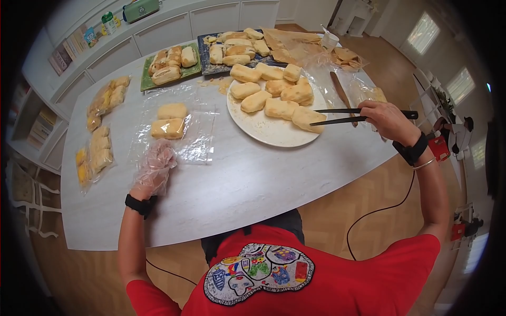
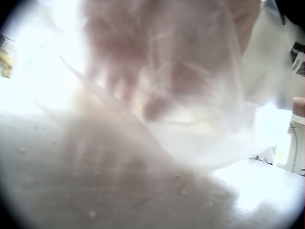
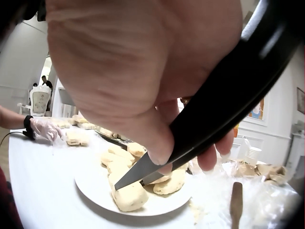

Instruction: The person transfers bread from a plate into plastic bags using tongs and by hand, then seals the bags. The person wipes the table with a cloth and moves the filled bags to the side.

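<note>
My right hand (image 1: 389,120) grips black tongs (image 1: 342,120), also large across the right wrist view. The tips of the tongs (image 3: 132,175) are at an oblong pale bun (image 1: 304,120) on the near right side of a round white plate (image 1: 263,136). Several more buns (image 1: 282,108) crowd that plate. My left hand (image 1: 158,160), in a clear plastic glove, pinches the near edge of a clear plastic bag (image 1: 203,142). Two buns (image 1: 167,128) lie at this bag, one behind the other. Glare and blur cover much of the left wrist view.
Bagged buns (image 1: 100,150) line the table's left side. Behind the plate stand a green tray (image 1: 146,79) and a dark blue tray (image 1: 208,68), both with buns. Brown paper (image 1: 290,45), a wooden spatula (image 1: 341,92) and loose clear plastic (image 1: 319,73) lie at the back right.
</note>
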`<state>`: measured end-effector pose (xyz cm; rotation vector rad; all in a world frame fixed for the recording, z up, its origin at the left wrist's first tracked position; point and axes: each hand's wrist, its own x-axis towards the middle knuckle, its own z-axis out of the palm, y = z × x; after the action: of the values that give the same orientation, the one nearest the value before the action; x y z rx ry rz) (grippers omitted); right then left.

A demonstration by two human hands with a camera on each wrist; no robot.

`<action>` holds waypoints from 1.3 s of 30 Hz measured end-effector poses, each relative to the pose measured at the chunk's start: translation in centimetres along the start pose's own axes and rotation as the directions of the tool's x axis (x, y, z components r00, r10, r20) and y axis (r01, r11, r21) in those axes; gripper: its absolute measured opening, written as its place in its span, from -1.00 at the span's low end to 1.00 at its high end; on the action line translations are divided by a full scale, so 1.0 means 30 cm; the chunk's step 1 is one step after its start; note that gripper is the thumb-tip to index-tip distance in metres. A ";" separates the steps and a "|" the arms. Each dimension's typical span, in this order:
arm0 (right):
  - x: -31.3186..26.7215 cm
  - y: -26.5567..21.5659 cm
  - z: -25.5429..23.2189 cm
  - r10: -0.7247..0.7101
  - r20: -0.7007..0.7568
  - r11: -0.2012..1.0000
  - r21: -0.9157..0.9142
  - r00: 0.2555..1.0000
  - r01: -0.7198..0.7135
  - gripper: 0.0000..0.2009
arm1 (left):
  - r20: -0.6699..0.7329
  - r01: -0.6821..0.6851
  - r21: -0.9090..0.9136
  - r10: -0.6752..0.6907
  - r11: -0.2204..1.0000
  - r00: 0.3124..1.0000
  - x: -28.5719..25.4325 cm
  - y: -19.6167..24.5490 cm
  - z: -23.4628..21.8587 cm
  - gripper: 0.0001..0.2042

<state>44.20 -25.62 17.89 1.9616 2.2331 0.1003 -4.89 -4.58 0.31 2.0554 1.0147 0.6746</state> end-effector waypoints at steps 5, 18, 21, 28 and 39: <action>0.019 -0.007 0.029 -0.006 -0.018 1.000 -0.029 1.000 0.005 -0.90 | -0.026 0.097 -0.129 -0.101 0.987 0.995 0.006 -0.029 0.015 -0.83; 0.051 0.026 -0.035 -0.139 -0.048 0.978 -0.162 0.989 0.129 -0.95 | -0.003 -0.058 0.318 0.062 0.946 0.998 -0.001 -0.027 -0.005 -0.73; 0.068 0.020 -0.026 -0.141 -0.001 0.975 -0.175 0.990 0.138 -0.94 | -0.004 0.118 0.058 -0.118 0.991 0.993 0.007 -0.034 -0.001 -0.73; 0.125 0.005 0.061 -0.148 0.057 0.968 -0.198 0.987 0.156 -0.93 | -0.033 0.146 -0.226 -0.157 0.963 0.987 0.003 0.026 0.021 -0.79; 0.019 0.016 0.142 -0.097 -0.135 0.988 0.106 0.986 0.111 -0.92 | 0.039 0.242 -0.089 -0.239 0.966 0.970 0.021 0.026 0.000 -0.78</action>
<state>45.33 -25.24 13.72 1.9407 2.4713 0.0922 -4.20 -4.38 1.01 1.8186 1.1707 0.5546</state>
